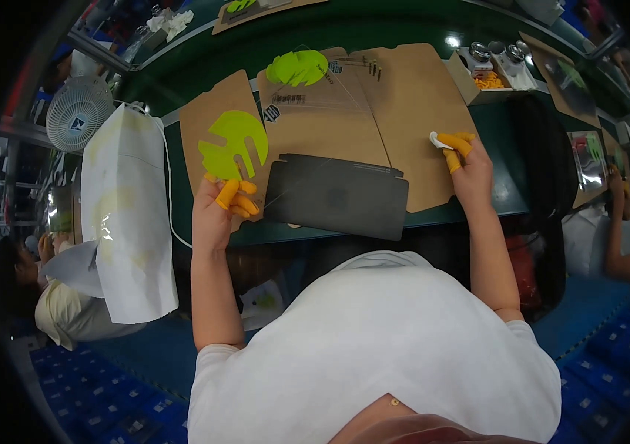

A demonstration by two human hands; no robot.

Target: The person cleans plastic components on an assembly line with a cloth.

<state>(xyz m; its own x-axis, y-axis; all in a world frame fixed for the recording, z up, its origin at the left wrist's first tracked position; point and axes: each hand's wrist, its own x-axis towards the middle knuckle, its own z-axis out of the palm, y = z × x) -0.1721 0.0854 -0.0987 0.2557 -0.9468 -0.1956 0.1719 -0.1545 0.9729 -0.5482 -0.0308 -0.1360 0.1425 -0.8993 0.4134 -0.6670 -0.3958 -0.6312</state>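
Orange finger cots cover several fingertips of both hands. My left hand grips the lower edge of a yellow-green round sheet with slots cut in it, held up over the brown cardboard on the left. My right hand is raised above the right side of the cardboard, pinching a small white wipe. Between my hands a dark grey flat panel with notched corners lies across the cardboard's near edge, touched by neither hand.
More yellow-green cutouts lie at the cardboard's far side beside a clear sheet. A box at the far right holds orange finger cots and metal-topped bottles. A white fan and a large white sheet stand left. Co-workers sit on both sides.
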